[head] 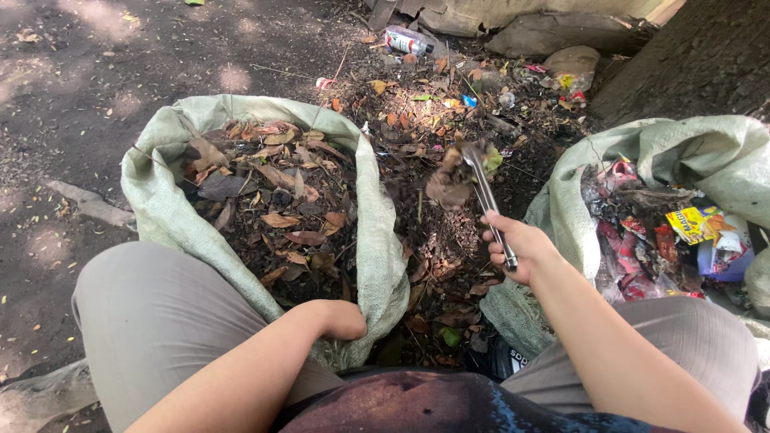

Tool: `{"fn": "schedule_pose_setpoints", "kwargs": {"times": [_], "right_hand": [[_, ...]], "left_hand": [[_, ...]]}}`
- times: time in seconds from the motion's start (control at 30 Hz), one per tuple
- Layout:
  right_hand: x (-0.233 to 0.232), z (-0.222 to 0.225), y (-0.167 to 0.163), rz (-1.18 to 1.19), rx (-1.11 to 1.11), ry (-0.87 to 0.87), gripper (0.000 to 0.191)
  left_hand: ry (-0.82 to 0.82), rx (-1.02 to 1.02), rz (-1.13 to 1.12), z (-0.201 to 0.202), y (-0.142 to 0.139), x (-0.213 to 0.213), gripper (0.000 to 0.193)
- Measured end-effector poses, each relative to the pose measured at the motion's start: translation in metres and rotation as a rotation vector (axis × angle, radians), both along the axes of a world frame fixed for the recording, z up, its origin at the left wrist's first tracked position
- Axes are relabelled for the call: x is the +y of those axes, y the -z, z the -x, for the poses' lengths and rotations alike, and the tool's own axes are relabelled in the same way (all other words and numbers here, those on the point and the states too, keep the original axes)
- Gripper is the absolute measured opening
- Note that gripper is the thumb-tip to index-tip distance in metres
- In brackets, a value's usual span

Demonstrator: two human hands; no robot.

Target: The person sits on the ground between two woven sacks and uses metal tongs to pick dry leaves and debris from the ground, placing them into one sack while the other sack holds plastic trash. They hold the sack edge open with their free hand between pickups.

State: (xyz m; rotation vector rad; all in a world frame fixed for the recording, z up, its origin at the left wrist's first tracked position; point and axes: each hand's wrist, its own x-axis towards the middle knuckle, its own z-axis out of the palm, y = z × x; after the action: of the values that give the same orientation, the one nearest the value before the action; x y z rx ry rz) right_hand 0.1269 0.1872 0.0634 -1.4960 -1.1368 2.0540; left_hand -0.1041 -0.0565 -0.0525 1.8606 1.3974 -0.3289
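Note:
My right hand (517, 244) grips a pair of metal tongs (485, 196) that pinch a clump of brown dry leaves (447, 183) in the air between two sacks. My left hand (341, 319) holds the near rim of a pale green woven sack (156, 188) that is open and filled with dry leaves and soil (273, 212). To the right stands a second pale sack (698, 148), open and stuffed with plastic wrappers and packets (666, 240).
Leaf litter and scraps cover the ground (449, 120) between the sacks. A plastic bottle (407, 40) lies at the top, by rocks (545, 36). A tree trunk (706, 56) rises at the top right. Bare dirt (80, 72) spreads on the left. My knees frame the bottom.

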Motion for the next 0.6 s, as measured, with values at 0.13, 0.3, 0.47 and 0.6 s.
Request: {"fn": "schedule_pose_setpoints", "kwargs": {"times": [0.13, 0.3, 0.47, 0.6], "right_hand": [[-0.039, 0.034, -0.046, -0.221, 0.024, -0.196, 0.031], [-0.092, 0.106, -0.072, -0.465, -0.039, -0.502, 0.04], [-0.113, 0.161, -0.052, -0.654, -0.152, -0.807, 0.048], [-0.103, 0.158, -0.021, -0.647, -0.302, -0.853, 0.059]], "left_hand": [[0.149, -0.001, -0.16, 0.001, 0.01, 0.003, 0.028], [-0.258, -0.018, -0.052, 0.0, 0.006, 0.001, 0.034], [-0.694, -0.176, -0.023, 0.005, -0.015, -0.008, 0.051], [-0.756, -0.214, -0.116, 0.007, -0.029, -0.015, 0.065]]}}
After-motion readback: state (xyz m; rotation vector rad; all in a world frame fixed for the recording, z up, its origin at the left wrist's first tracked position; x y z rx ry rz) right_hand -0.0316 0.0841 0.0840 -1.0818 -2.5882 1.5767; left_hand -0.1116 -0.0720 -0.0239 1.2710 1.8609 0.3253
